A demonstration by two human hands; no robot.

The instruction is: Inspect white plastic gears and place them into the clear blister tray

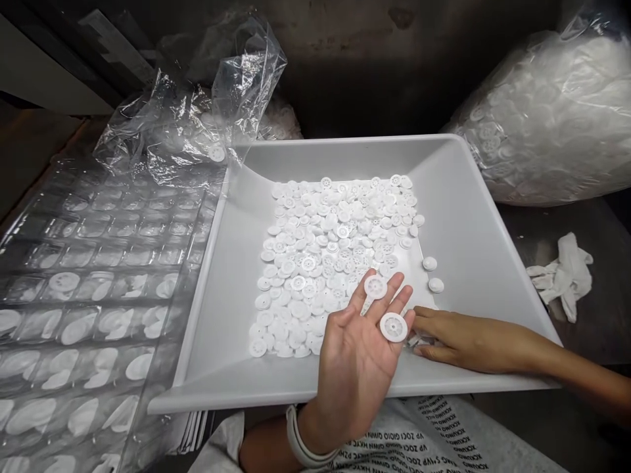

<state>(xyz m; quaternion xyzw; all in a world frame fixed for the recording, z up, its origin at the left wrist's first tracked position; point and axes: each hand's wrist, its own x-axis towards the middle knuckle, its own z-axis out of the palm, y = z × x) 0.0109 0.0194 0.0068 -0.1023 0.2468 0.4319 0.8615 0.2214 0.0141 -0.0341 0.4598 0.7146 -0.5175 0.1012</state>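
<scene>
My left hand (357,358) is turned palm up over the front of the grey tray (493,289). Two round white plastic wheels rest on it: one wheel (375,287) lies at the fingers, another wheel (393,327) near the base of the little finger. Beside it, my right hand (458,338) reaches down into the tray's front right part, fingers bent and thumb close to them. Small pale pieces show under that hand, too hidden to name. A wide heap of similar white wheels (315,256) covers much of the tray floor.
On the left lies a clear plastic blister tray (98,256), its lower pockets filled with white discs. Crumpled clear film (187,125) sits behind it. A large clear bag (557,125) of white parts stands at the back right, with a crumpled white cloth or glove (566,276) below.
</scene>
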